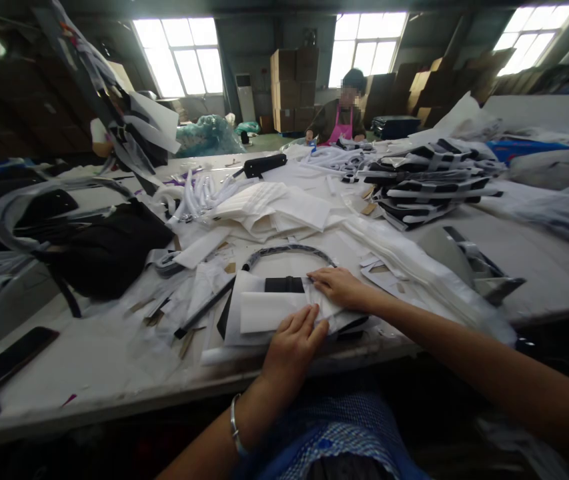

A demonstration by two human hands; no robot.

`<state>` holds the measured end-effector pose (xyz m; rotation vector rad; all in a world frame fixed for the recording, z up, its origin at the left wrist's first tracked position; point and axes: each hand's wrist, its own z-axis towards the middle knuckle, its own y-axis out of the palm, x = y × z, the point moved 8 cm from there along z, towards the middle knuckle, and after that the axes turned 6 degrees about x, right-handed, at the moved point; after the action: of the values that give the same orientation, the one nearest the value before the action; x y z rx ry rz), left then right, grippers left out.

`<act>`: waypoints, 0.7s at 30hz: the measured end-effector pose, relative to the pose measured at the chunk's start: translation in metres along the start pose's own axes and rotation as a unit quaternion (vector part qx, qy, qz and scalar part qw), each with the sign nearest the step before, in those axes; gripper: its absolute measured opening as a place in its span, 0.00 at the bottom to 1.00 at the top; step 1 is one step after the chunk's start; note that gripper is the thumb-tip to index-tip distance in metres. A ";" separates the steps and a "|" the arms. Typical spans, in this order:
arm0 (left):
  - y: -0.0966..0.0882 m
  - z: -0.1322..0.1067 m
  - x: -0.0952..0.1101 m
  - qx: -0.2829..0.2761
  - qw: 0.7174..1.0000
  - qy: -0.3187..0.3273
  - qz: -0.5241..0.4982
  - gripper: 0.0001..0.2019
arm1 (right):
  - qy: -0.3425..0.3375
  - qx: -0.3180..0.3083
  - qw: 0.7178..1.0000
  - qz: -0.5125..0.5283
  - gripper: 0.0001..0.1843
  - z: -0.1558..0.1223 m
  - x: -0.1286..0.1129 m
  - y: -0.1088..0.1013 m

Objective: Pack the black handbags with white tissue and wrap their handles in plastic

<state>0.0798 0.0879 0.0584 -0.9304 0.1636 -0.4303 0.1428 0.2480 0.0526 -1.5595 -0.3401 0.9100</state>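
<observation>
I am resting both hands on a black bag (223,321), which is lying before me near the front edge of the tabletop (109,373). A white sheet (264,315) is partly covering it, and a dark band (284,285) is showing above that. The bag's curved handle (289,249) is pointing away from me. My left hand (293,341) is lying palm down on the sheet, fingers extended and gripping nothing. My right hand (338,289) is touching white wrapping just beside the band; I cannot tell whether its fingers are pinching anything. A larger black bag (114,248) is sitting to the left. Across from me, a person in a pink apron (343,127) is facing this way.
</observation>
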 end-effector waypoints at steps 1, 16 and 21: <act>-0.001 0.000 0.000 -0.001 1.000 0.002 -0.002 0.12 | 0.002 0.014 1.000 -0.004 0.21 -0.002 -0.003 -0.004; -0.069 -0.035 -0.058 -0.109 0.978 0.138 0.109 0.25 | -0.221 0.158 0.954 -0.129 0.31 -0.100 -0.048 -0.002; -0.070 -0.027 -0.077 -0.154 0.976 0.111 0.105 0.29 | -0.250 0.150 0.945 -0.147 0.31 -0.086 -0.034 -0.013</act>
<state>-0.0186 0.0642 0.0951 -1.1545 0.5402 -0.3152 0.1855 0.1670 0.0730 -0.9520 -0.7384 1.0574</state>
